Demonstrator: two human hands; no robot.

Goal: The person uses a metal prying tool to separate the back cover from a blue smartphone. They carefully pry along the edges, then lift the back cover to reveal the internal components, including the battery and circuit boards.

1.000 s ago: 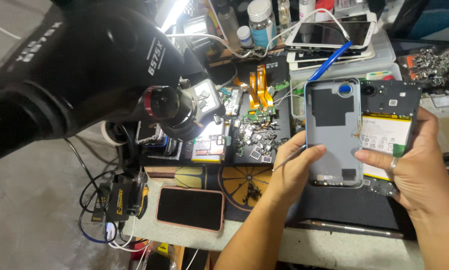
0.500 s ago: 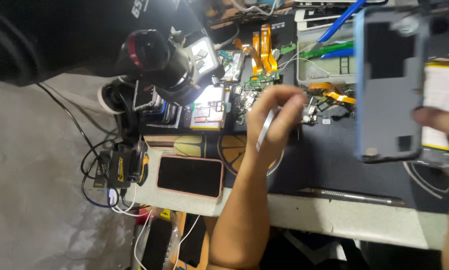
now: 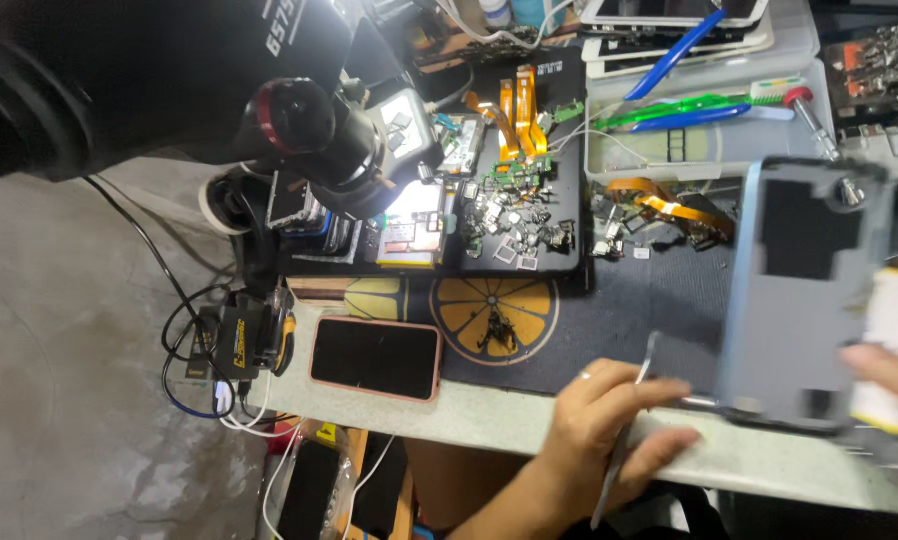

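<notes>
Beside pink-cased phone (image 3: 375,357), left hand (image 3: 609,425) gripping thin metal tool (image 3: 624,440), right hand (image 3: 894,375) holding grey phone back (image 3: 801,300), microscope (image 3: 299,120) overhead.

This is a phone repair workshop, a cramped bench rather than a tidy lab. A black microscope (image 3: 299,130) hangs over a dark work mat (image 3: 529,330) strewn with small circuit boards (image 3: 514,215) and orange ribbon cables (image 3: 519,105) (dozens of loose parts, too small to tell apart). A clear plastic box (image 3: 704,140) holds a blue pry tool (image 3: 674,55) and a toothbrush (image 3: 709,105). A phone in a pink case (image 3: 376,357) lies face up at the bench edge, above bare concrete floor (image 3: 69,400) with trailing wires.
</notes>
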